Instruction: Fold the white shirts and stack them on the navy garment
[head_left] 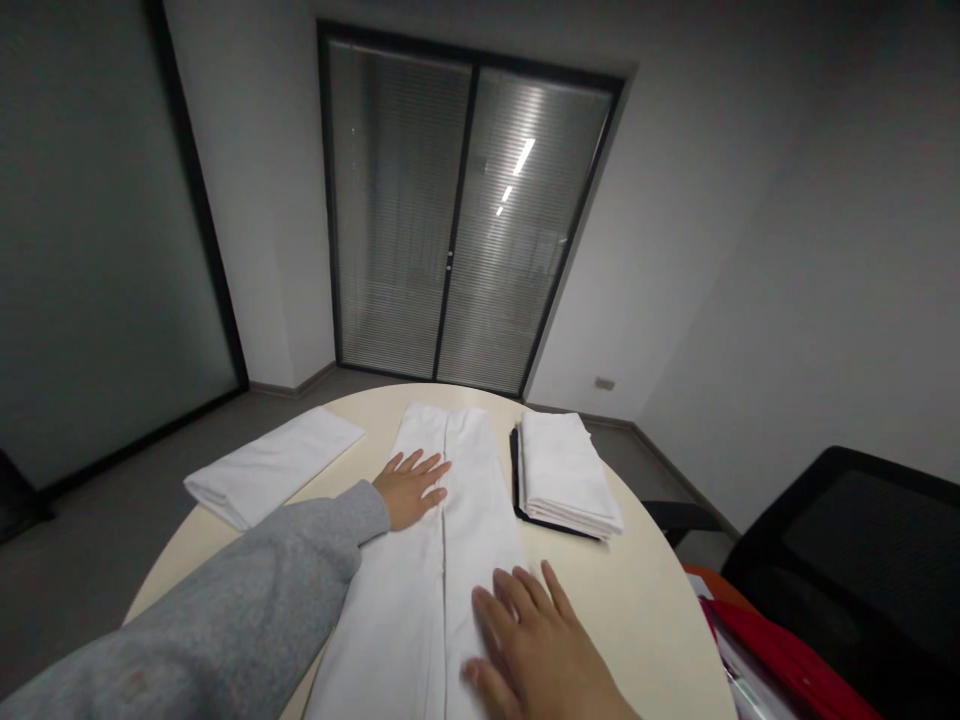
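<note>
A long white cloth lies on the round table, its two long edges folded in to meet at a seam down the middle. My left hand rests flat on the left half of this cloth, fingers spread and fingertips close to the seam. Nearer to me, my right hand is over the cloth's right edge with its fingers apart, slightly blurred. Whether it touches the fabric I cannot tell. Neither hand holds anything.
A stack of folded white cloths sits on a black tray at the right. Another folded white cloth lies at the left rim of the cream table. Beyond the right edge stand a black chair and a red item.
</note>
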